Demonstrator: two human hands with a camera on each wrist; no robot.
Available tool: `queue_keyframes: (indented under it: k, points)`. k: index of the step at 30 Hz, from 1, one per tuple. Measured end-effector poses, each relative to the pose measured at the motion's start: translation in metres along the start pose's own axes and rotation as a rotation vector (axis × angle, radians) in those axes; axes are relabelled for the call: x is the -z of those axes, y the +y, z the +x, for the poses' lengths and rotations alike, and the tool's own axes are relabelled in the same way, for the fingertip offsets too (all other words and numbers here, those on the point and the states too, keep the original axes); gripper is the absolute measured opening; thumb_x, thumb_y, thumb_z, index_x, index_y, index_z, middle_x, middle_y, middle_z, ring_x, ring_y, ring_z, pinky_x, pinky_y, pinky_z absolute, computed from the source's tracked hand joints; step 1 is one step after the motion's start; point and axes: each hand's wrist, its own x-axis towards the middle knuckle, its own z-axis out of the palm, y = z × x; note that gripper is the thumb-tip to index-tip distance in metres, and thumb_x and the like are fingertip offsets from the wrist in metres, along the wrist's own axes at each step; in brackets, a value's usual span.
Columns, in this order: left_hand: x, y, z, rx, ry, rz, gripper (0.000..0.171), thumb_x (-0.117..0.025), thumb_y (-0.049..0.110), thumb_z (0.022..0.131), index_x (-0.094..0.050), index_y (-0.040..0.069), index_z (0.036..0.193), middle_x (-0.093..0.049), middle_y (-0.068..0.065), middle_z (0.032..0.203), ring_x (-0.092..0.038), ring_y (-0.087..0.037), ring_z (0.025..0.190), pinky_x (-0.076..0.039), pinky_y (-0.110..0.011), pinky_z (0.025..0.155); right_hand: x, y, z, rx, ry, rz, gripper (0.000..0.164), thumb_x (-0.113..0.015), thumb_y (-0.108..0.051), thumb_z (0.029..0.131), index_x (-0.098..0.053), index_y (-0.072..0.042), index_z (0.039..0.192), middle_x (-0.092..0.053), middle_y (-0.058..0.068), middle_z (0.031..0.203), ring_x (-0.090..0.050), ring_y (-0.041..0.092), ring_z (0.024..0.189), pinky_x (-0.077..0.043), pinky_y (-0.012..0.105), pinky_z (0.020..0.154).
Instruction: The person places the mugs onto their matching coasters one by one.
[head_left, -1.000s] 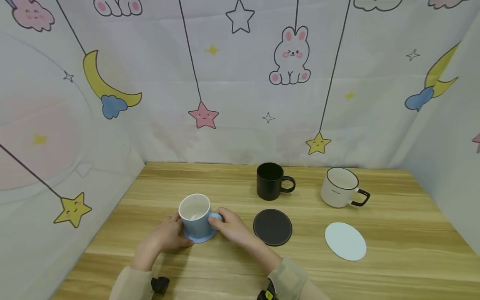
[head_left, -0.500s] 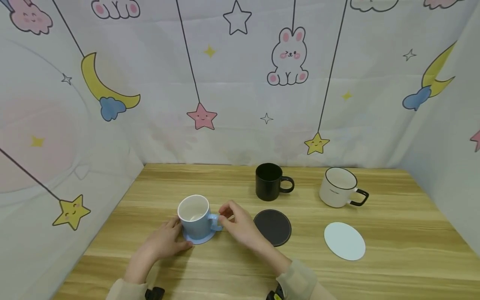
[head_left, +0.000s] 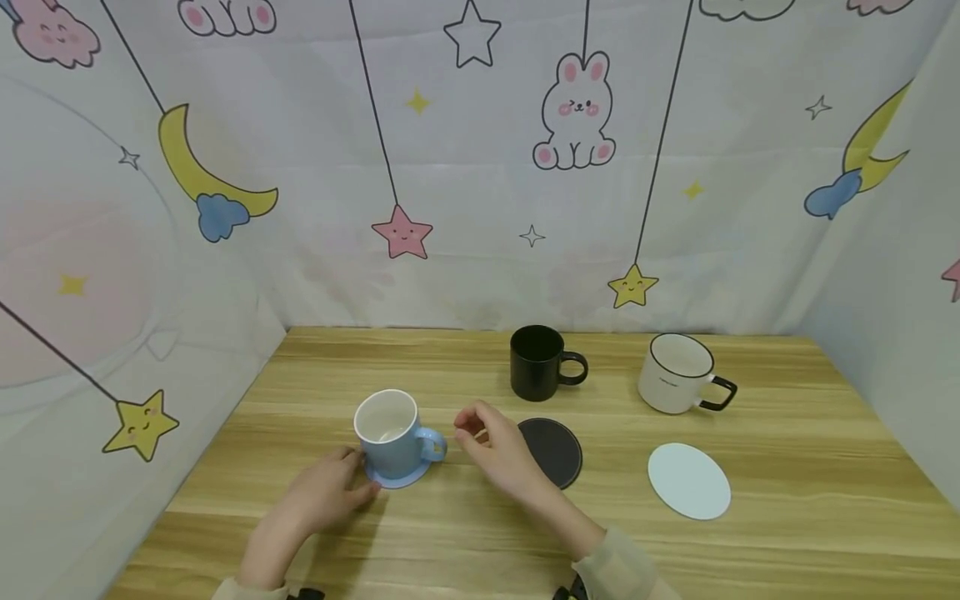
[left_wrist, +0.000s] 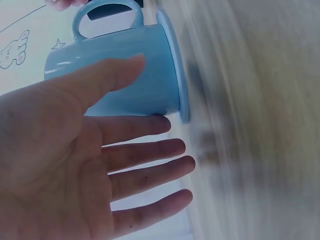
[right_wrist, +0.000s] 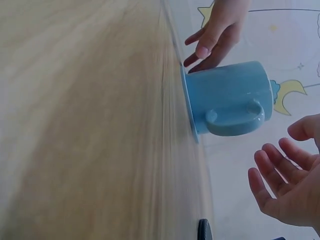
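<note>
A light blue mug (head_left: 392,446) with a white inside stands upright on a matching blue round coaster (head_left: 399,481) at the left of the table. My left hand (head_left: 322,493) is beside the mug's left side, its fingers spread and nearly straight in the left wrist view, with the thumb in front of the mug's wall. To the right of the mug handle (head_left: 432,444), my right hand (head_left: 501,454) hangs apart from it, fingers loosely bent and holding nothing. In the right wrist view, a gap shows between these fingers (right_wrist: 270,170) and the handle.
A black mug (head_left: 534,371) stands at the back, with a black round coaster (head_left: 555,450) in front, partly covered by my right hand. Farther right are a white mug (head_left: 671,379) with a black rim and handle and a pale round coaster (head_left: 688,482). A printed curtain (head_left: 480,192) encloses the table.
My right hand has let go of the blue mug's handle and drawn back to the right. The left hand has eased slightly away from the mug, which stays on its coaster.
</note>
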Motion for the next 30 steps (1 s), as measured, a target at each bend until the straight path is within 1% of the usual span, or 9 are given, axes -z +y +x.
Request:
queue_keyframes:
  k: [4,7,9,13,15,20,24,30]
  points:
    - [0.0,0.0,-0.003,-0.016,0.039,-0.006,0.05,-0.068,0.029,0.086,-0.059,-0.005,0.123,-0.062,-0.025,0.122,-0.06,-0.043,0.11,-0.048,-0.056,0.092,0.006,0.0,-0.004,0.012,0.005,-0.016,0.012,-0.057,-0.016,0.095,-0.06,-0.009,0.104,-0.064,0.001,0.097,-0.058,0.011,0.09,-0.049,0.022,0.076]
    - [0.001,0.001,-0.006,-0.021,0.049,-0.007,0.045,-0.067,0.03,0.087,-0.061,-0.001,0.12,-0.064,-0.022,0.118,-0.063,-0.041,0.106,-0.049,-0.055,0.089,0.011,-0.001,-0.007,0.009,0.012,-0.03,0.009,-0.057,-0.016,0.095,-0.06,-0.013,0.103,-0.063,-0.002,0.098,-0.058,0.01,0.09,-0.049,0.022,0.077]
    - [0.002,0.003,-0.008,-0.022,0.054,-0.006,0.043,-0.067,0.031,0.088,-0.062,0.001,0.118,-0.065,-0.021,0.116,-0.064,-0.04,0.104,-0.05,-0.054,0.088,0.015,-0.002,-0.009,0.005,0.019,-0.035,0.009,-0.057,-0.016,0.095,-0.06,-0.015,0.103,-0.063,-0.002,0.098,-0.058,0.011,0.091,-0.049,0.022,0.078]
    - [0.004,0.007,-0.013,-0.022,0.073,-0.002,0.041,-0.068,0.03,0.088,-0.064,0.002,0.117,-0.067,-0.018,0.111,-0.066,-0.037,0.099,-0.052,-0.053,0.084,0.022,-0.003,-0.012,0.001,0.028,-0.043,0.009,-0.057,-0.015,0.095,-0.06,-0.015,0.104,-0.063,0.0,0.1,-0.058,0.012,0.091,-0.049,0.023,0.077]
    - [0.005,0.009,-0.014,-0.022,0.09,-0.003,0.039,-0.068,0.029,0.087,-0.064,0.003,0.116,-0.067,-0.016,0.11,-0.067,-0.036,0.098,-0.052,-0.052,0.084,0.025,-0.003,-0.013,-0.004,0.033,-0.049,0.01,-0.057,-0.014,0.095,-0.061,-0.013,0.105,-0.064,0.0,0.1,-0.058,0.012,0.091,-0.049,0.023,0.076]
    - [0.005,0.013,-0.018,-0.039,0.123,-0.011,0.034,-0.07,0.027,0.086,-0.066,0.007,0.112,-0.068,-0.012,0.109,-0.068,-0.033,0.096,-0.053,-0.049,0.08,0.032,-0.003,-0.017,-0.01,0.052,-0.076,0.009,-0.058,-0.014,0.095,-0.061,-0.015,0.103,-0.063,-0.004,0.097,-0.058,0.01,0.088,-0.05,0.022,0.076]
    - [0.004,0.017,-0.021,-0.017,0.135,-0.006,0.031,-0.07,0.027,0.086,-0.067,0.009,0.111,-0.069,-0.01,0.109,-0.068,-0.031,0.097,-0.054,-0.049,0.077,0.035,-0.002,-0.02,-0.005,0.061,-0.097,0.008,-0.059,-0.015,0.095,-0.061,-0.018,0.102,-0.063,-0.005,0.096,-0.059,0.009,0.086,-0.05,0.022,0.076]
    - [0.002,0.025,-0.025,0.014,0.156,0.007,0.027,-0.069,0.028,0.087,-0.067,0.011,0.108,-0.07,-0.008,0.109,-0.069,-0.031,0.095,-0.054,-0.048,0.073,0.042,0.001,-0.027,-0.006,0.072,-0.114,0.009,-0.059,-0.016,0.095,-0.061,-0.017,0.104,-0.064,-0.004,0.098,-0.06,0.009,0.086,-0.051,0.022,0.077]
